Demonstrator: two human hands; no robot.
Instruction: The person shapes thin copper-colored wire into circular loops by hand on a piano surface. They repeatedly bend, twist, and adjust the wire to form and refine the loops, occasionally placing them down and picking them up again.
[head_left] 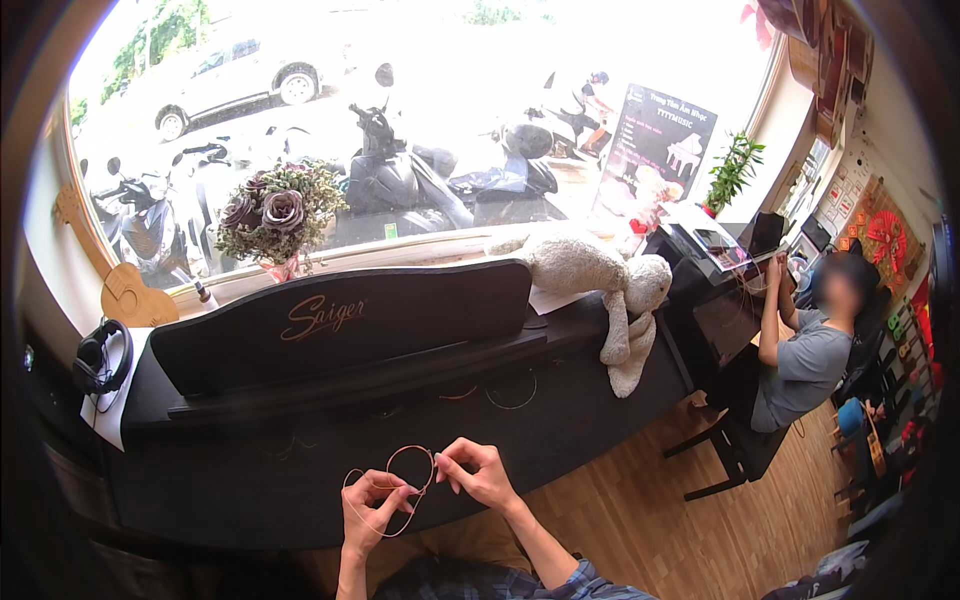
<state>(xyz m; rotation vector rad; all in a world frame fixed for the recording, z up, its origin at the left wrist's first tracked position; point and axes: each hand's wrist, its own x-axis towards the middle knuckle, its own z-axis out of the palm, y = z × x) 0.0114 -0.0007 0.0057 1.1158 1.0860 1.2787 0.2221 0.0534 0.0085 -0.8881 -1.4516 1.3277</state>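
Above the front edge of a black digital piano [230, 490], both my hands hold a thin copper-coloured wire or cord [408, 447], bent into loops. My left hand [370, 510] pinches it between thumb and fingertips where the loops cross. The fingertips of my right hand [484, 474] are pressed together at the right side of the smaller loop. A larger loop hangs around my left fingers. On the piano's dark top, past my hands, lie a curved thin strand [513, 407] and several fainter pieces.
A grey plush rabbit [580, 265] droops over the piano's right end. Headphones [100, 360] and a small guitar-shaped board [135, 297] are at left, a dried bouquet [280, 208] behind. A seated person [805, 350] works at a desk on the right.
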